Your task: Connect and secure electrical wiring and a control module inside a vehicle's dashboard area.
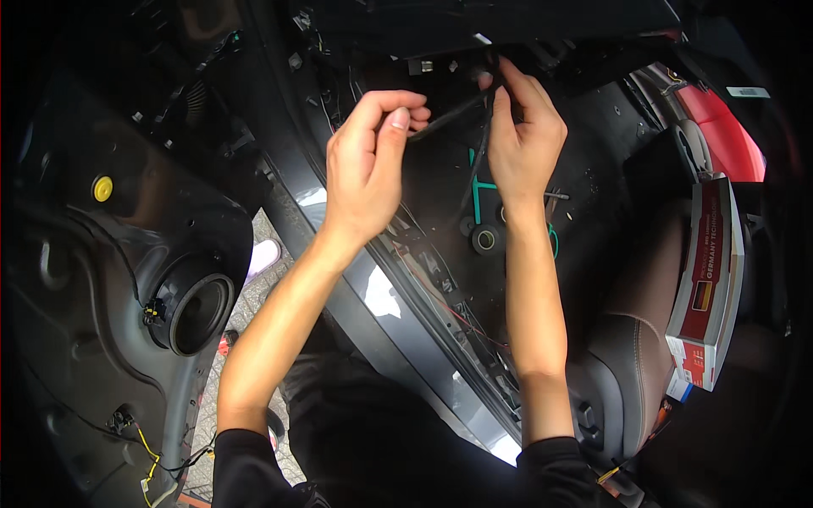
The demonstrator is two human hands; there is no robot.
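Inside a car's front footwell, both my hands are raised below the dashboard's underside. A thin black strand, either a cable or a strip of tape, runs between them. My left hand is closed, thumb against curled fingers, at the strand's lower left end. Higher up, my right hand pinches the strand's other end between thumb and fingers; the dark background partly hides this grip. Another dark strand hangs down beside the right wrist. On the floor below lie a black tape roll and a green tool.
At left the opened door is stripped of its trim, showing a round speaker and loose wires. The door sill crosses diagonally beneath my arms. A red and grey box stands on the brown seat.
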